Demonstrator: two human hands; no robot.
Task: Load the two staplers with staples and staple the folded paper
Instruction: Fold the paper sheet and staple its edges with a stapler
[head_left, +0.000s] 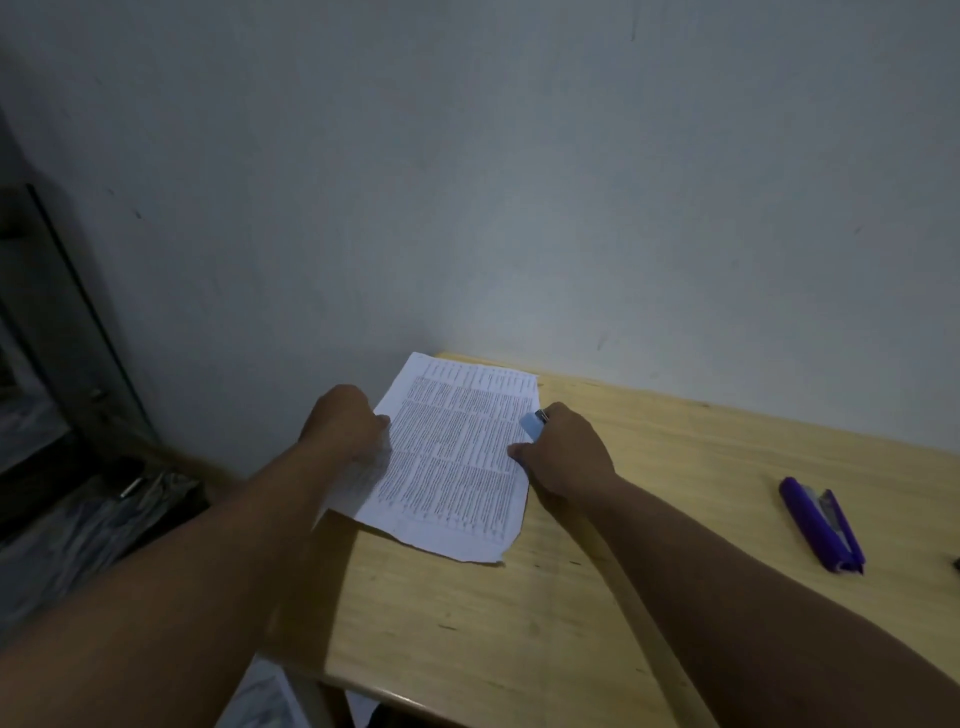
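Head: right fingers (519, 451) round blue stapler (534, 423)

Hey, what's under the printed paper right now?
The wooden table lies under the paper, whose left part overhangs the edge. Anything flat beneath is hidden. The light blue stapler sits at its right edge.

wooden table (649, 519), pale wall (467, 156)

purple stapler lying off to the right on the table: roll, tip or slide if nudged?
The purple stapler lies lengthwise on the wooden table, so it probably won't tip. It appears hinged open with a metal part showing; a push might swing the halves apart. Its body looks smooth, so it would likely slide rather than roll.
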